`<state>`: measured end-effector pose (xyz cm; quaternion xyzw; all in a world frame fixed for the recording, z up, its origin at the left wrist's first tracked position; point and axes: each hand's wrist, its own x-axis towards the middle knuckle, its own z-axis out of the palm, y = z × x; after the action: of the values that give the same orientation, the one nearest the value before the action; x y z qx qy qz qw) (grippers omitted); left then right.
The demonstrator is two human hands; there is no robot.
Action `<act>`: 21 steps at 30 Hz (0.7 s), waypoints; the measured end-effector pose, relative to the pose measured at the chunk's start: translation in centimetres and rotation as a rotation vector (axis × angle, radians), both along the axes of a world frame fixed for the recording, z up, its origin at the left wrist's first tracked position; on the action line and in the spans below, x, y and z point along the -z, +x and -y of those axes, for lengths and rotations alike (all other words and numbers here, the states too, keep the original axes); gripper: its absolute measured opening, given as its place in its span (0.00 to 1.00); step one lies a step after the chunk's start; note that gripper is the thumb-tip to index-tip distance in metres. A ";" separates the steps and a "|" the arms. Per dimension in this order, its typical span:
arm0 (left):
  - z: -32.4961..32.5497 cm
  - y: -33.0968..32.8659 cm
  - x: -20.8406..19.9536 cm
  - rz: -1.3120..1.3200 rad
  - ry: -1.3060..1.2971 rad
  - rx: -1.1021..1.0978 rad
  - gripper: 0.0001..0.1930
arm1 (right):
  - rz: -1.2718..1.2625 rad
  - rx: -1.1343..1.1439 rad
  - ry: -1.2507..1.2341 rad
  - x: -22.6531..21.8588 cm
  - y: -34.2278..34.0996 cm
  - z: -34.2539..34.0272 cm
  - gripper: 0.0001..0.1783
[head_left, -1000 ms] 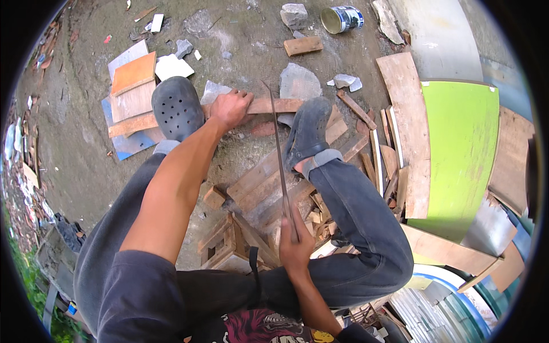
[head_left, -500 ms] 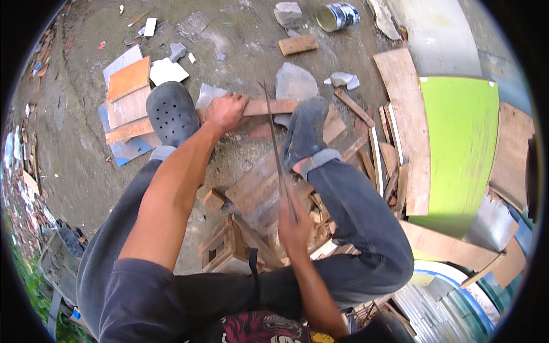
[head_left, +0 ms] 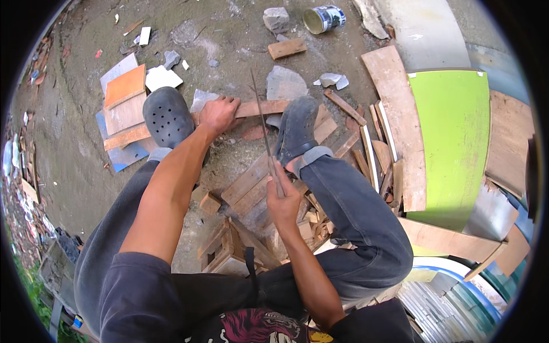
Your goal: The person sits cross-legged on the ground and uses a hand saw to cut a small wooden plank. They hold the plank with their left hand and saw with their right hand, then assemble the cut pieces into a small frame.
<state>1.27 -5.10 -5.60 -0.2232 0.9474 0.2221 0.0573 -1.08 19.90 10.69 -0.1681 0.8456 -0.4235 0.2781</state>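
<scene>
A narrow wooden strip [head_left: 257, 108] lies across the ground beneath my two dark clogs, the left clog [head_left: 167, 117] and the right clog [head_left: 298, 127]. My left hand [head_left: 219, 114] is closed around the strip between the feet, pressing it down. In my right hand [head_left: 283, 201] is the handle of a hand saw [head_left: 263, 123], its long thin blade seen nearly edge-on. The blade crosses the strip just left of the right clog and points away from me. Whether its teeth sit in a cut cannot be made out.
Boards, one orange [head_left: 126, 87], lie left of my left foot. A green panel [head_left: 452, 143] and long planks [head_left: 400, 126] lie at the right. Wood offcuts and a small wooden frame [head_left: 224, 246] are between my legs. Stones [head_left: 286, 83] and a tin can [head_left: 324, 19] lie beyond.
My right hand has pushed forward, away from my body, carrying the saw with it. My left hand stays on the strip. The view has shifted slightly.
</scene>
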 end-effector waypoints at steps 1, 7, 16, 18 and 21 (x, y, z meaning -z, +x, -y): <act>0.3 -0.4 0.0 -0.003 -0.014 -0.003 0.22 | -0.013 -0.009 -0.008 0.7 -0.6 0.1 0.23; -0.8 -0.3 -0.6 0.063 -0.099 -0.035 0.27 | 0.028 -0.048 -0.136 1.9 -2.6 -1.5 0.30; -11.5 1.9 -6.5 -0.005 0.927 -1.159 0.41 | 0.368 0.024 -0.341 -0.4 -1.4 -0.3 0.37; -14.1 2.3 -6.8 -0.117 1.213 -1.324 0.42 | 0.467 0.109 -0.306 -1.2 -1.0 0.6 0.36; -17.7 2.2 -10.9 -0.171 1.669 -1.160 0.40 | 0.648 0.270 -0.249 -0.6 -2.2 0.5 0.28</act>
<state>3.49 12.62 5.28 -0.5200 0.2371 0.8206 0.0103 -3.27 19.43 11.33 0.0549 0.6704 -0.5871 0.4504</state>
